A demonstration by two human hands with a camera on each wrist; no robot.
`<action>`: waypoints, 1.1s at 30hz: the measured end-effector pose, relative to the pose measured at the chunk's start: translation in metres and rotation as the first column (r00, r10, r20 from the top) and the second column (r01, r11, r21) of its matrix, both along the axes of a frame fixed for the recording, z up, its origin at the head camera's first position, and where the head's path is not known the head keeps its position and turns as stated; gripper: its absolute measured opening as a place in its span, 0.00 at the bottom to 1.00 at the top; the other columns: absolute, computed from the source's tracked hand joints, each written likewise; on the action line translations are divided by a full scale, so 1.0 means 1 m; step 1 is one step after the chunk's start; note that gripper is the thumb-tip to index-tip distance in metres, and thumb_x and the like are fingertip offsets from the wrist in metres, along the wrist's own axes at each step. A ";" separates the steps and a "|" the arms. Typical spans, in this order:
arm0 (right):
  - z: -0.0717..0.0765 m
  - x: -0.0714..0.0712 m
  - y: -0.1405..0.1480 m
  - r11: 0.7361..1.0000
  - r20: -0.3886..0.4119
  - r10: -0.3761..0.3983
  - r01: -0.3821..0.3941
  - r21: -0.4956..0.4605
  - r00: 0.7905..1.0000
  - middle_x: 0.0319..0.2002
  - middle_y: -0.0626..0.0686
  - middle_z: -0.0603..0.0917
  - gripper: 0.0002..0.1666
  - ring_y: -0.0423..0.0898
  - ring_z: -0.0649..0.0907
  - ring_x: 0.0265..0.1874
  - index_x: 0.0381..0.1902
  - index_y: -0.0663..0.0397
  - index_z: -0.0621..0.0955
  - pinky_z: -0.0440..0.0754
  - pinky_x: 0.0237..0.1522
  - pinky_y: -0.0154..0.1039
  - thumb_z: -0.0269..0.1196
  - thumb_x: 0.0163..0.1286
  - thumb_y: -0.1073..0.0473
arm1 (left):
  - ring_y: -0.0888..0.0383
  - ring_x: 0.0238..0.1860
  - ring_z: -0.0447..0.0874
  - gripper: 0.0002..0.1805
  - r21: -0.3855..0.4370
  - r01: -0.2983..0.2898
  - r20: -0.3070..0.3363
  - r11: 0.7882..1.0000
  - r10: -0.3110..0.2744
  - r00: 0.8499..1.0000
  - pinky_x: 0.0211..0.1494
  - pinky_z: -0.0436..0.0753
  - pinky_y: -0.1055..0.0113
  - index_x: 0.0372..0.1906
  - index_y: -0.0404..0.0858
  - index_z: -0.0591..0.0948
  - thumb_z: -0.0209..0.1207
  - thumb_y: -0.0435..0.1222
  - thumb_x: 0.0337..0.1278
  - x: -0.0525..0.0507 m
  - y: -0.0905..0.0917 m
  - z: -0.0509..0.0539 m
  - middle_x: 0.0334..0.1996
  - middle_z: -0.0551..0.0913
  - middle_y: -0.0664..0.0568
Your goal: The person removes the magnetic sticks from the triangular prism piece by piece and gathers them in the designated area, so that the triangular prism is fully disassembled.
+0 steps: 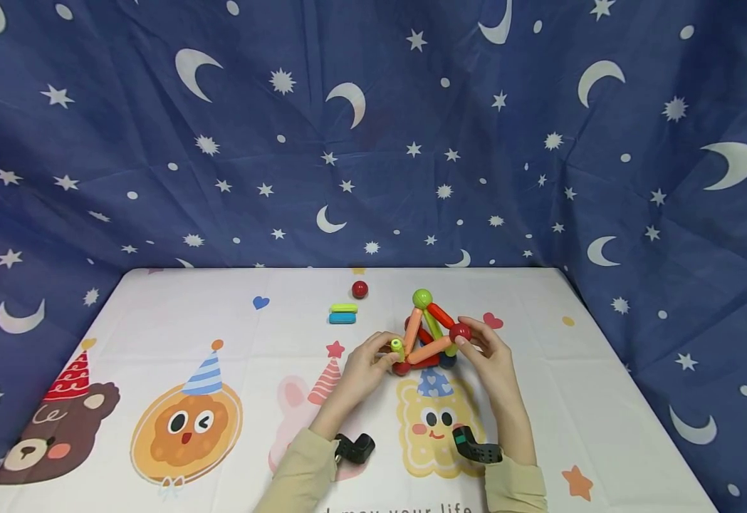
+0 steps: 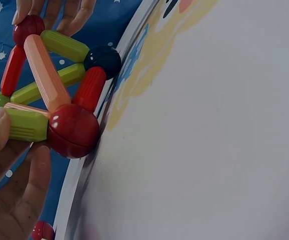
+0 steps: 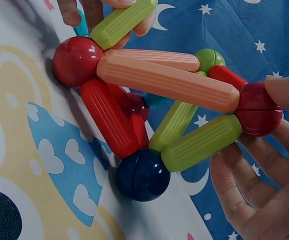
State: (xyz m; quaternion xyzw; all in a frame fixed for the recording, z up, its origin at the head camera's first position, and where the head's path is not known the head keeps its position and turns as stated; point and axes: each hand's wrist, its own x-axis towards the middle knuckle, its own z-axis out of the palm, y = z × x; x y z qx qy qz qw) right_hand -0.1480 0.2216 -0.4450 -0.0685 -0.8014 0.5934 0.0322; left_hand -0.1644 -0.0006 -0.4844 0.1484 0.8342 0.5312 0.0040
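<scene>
Left fingers (image 2: 38, 172) pinch a lime rod (image 2: 28, 126), right fingers (image 3: 264, 160) a red ball (image 3: 258, 111); the frame (image 1: 429, 350) between, on the table (image 1: 219, 306), looks largely joined, while loose rods (image 1: 342, 318) and another ball (image 1: 359, 289) lie unattached

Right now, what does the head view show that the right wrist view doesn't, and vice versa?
Only head: a loose glossy red ball and two black wrist devices.
Only right wrist: clear seams on the glossy navy ball and the right hand's shiny red ball.
Both: the left hand pinching a lime-green stick, and long salmon sticks.
</scene>
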 end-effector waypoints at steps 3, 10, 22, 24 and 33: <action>0.000 0.000 0.000 1.000 -0.002 0.002 -0.002 0.003 1.000 0.55 0.54 0.78 0.25 0.38 0.77 0.50 0.61 0.43 0.75 0.73 0.52 0.25 0.62 0.67 0.49 | 0.54 0.48 0.84 0.10 0.008 0.005 0.005 1.000 -0.006 1.000 0.45 0.80 0.67 0.47 0.44 0.81 0.58 0.35 0.61 -0.001 -0.001 -0.001 0.45 0.82 0.52; 0.000 -0.001 0.000 1.000 -0.006 0.003 -0.003 0.004 1.000 0.55 0.53 0.78 0.25 0.37 0.77 0.49 0.62 0.44 0.75 0.73 0.51 0.26 0.62 0.67 0.50 | 0.54 0.50 0.83 0.10 0.017 0.016 0.016 1.000 -0.016 1.000 0.48 0.80 0.65 0.47 0.44 0.80 0.57 0.36 0.63 -0.002 -0.003 -0.002 0.46 0.82 0.52; -0.003 -0.002 0.001 1.000 -0.001 0.004 -0.004 0.026 1.000 0.54 0.53 0.79 0.26 0.36 0.77 0.48 0.62 0.44 0.74 0.73 0.52 0.27 0.62 0.67 0.49 | 0.53 0.50 0.83 0.10 0.018 0.012 0.013 1.000 -0.012 1.000 0.49 0.81 0.64 0.47 0.43 0.80 0.57 0.35 0.63 -0.002 -0.003 -0.003 0.45 0.82 0.52; -0.003 -0.002 0.002 1.000 -0.003 0.005 -0.005 0.027 1.000 0.54 0.51 0.79 0.26 0.36 0.77 0.48 0.62 0.44 0.74 0.73 0.52 0.27 0.62 0.67 0.48 | 0.53 0.50 0.83 0.10 0.017 0.008 0.012 1.000 -0.008 1.000 0.49 0.81 0.64 0.47 0.43 0.80 0.57 0.35 0.63 -0.002 -0.003 -0.003 0.45 0.82 0.52; -0.004 -0.001 0.001 0.999 -0.040 0.004 -0.003 0.032 0.999 0.52 0.50 0.79 0.27 0.37 0.77 0.47 0.62 0.46 0.75 0.74 0.50 0.28 0.62 0.67 0.48 | 0.53 0.50 0.83 0.09 0.026 -0.001 0.009 1.000 0.001 1.000 0.49 0.81 0.64 0.46 0.44 0.80 0.57 0.34 0.62 -0.003 -0.003 -0.004 0.44 0.83 0.52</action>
